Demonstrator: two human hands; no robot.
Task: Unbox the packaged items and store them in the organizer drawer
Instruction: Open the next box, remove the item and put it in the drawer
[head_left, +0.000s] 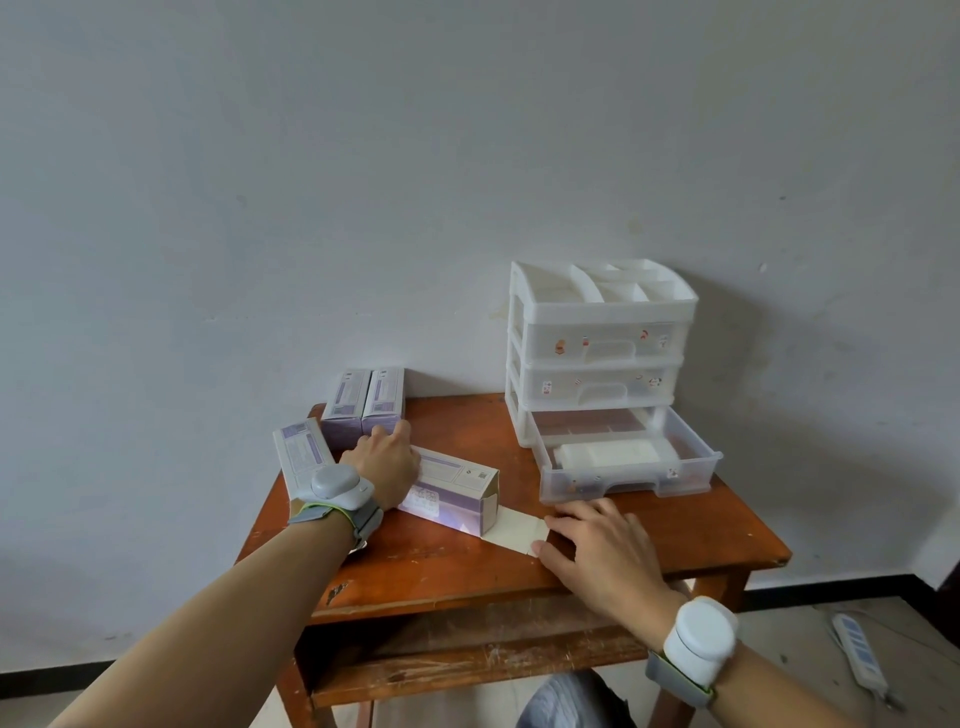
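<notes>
Head view: unboxing under way.
Left hand (387, 462): pressing open box (452, 491), no grip.
Right hand (602, 551): flat, released, on bench (701, 530).
Next: empty box into drawer (628, 462).

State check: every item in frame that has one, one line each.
Bottom drawer: pulled open, white packet inside.
Middle drawer: shut.
Top drawer: shut.
Lying box: end flap open.
Two upright boxes: closed.
Left hand: resting on lying box.
Right hand: flat on table.
</notes>
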